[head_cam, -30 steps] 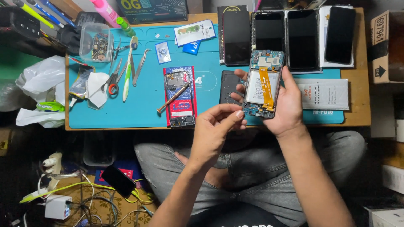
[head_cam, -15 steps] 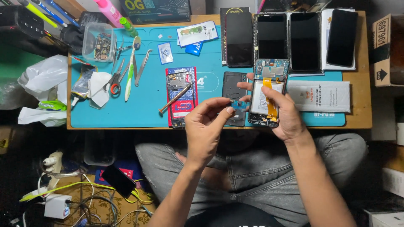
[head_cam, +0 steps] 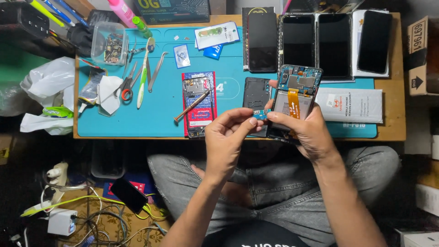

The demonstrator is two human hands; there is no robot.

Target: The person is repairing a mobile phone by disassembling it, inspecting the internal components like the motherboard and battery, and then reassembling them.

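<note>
The right hand point(head_cam: 307, 132) holds an opened phone point(head_cam: 295, 98) with its back cover off, circuit board and orange flex cable exposed, fingers wrapped around its lower half, grip clamped on the phone body. The left hand point(head_cam: 227, 139) sits at 9 o'clock of the phone; its thumb and forefinger are pinched together on a small blue part point(head_cam: 261, 114) at the phone's lower left edge. Both hands hover over the front edge of the desk point(head_cam: 391, 130). A second disassembled phone point(head_cam: 197, 103) lies on the blue mat point(head_cam: 155, 116) at 9 o'clock of the hands, a screwdriver point(head_cam: 192, 106) across it. Four dark phones point(head_cam: 299, 43) lie at 12 o'clock.
</note>
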